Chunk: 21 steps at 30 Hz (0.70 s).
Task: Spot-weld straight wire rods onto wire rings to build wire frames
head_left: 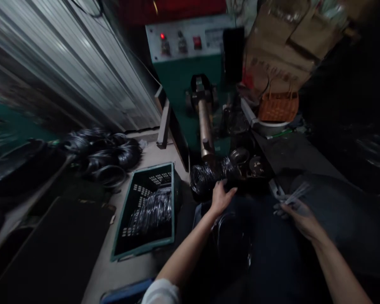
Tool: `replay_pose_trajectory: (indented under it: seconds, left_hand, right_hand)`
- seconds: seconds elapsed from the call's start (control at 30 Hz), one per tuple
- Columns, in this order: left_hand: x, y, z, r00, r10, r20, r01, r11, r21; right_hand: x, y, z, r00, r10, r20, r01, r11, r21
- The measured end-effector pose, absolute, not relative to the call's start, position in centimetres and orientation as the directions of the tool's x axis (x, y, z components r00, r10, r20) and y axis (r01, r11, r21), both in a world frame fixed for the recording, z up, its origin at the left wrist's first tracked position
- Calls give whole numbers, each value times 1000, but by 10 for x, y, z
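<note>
My left hand (222,196) reaches forward with its fingers curled over the edge of a dark coil of wire (205,177) that lies below a brass-coloured shaft (205,126) of a green machine (190,67). My right hand (299,215) is closed round a thin bundle of pale wire strips (296,195) that stick out up and to the right. Both hands hover over my dark lap. The picture is blurred by motion.
A green-rimmed plastic crate (145,211) with shiny wire pieces stands on the floor at left. Black wire coils (104,154) lie further left by a corrugated metal wall (66,63). A woven basket (278,106) and cardboard (288,46) sit at right of the machine.
</note>
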<state>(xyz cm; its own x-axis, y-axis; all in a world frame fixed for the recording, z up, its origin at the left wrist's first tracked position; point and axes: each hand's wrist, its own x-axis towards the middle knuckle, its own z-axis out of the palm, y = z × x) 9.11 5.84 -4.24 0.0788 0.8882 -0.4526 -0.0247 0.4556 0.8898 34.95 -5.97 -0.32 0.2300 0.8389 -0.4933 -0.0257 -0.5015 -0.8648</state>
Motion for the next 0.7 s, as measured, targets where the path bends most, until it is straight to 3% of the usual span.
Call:
replay_pose_trajectory:
  seconds: [0.07, 0.13, 0.23, 0.33, 0.43, 0.57, 0.7]
  left_hand:
    - [56, 14, -45, 102, 897, -430, 342, 374, 862]
    - [30, -24, -41, 166, 866, -472, 675, 249, 694]
    - [18, -59, -34, 264, 770, -581, 900, 20, 436]
    - [24, -69, -31, 310, 708, -635, 931, -91, 352]
    - [27, -76, -28, 321, 723, -612, 921, -88, 379]
    - [24, -102, -27, 354, 718, -599, 810, 85, 580]
    - [21, -103, -32, 251, 807, -534, 431, 401, 808]
  right_hand:
    - [349, -61, -4, 259, 822, -507, -53, -513, -857]
    - [345, -58, -7, 270, 824, -498, -63, -501, -863]
    - [334, -52, -10, 284, 844, -454, -58, -458, -887]
    - [322, -51, -8, 257, 872, -416, -23, -425, -905]
    - [313, -56, -1, 248, 878, -410, 82, -440, -894]
    - [302, -66, 13, 247, 891, -380, 221, -434, -873]
    - [282, -76, 31, -4, 957, -292, 339, -273, -900]
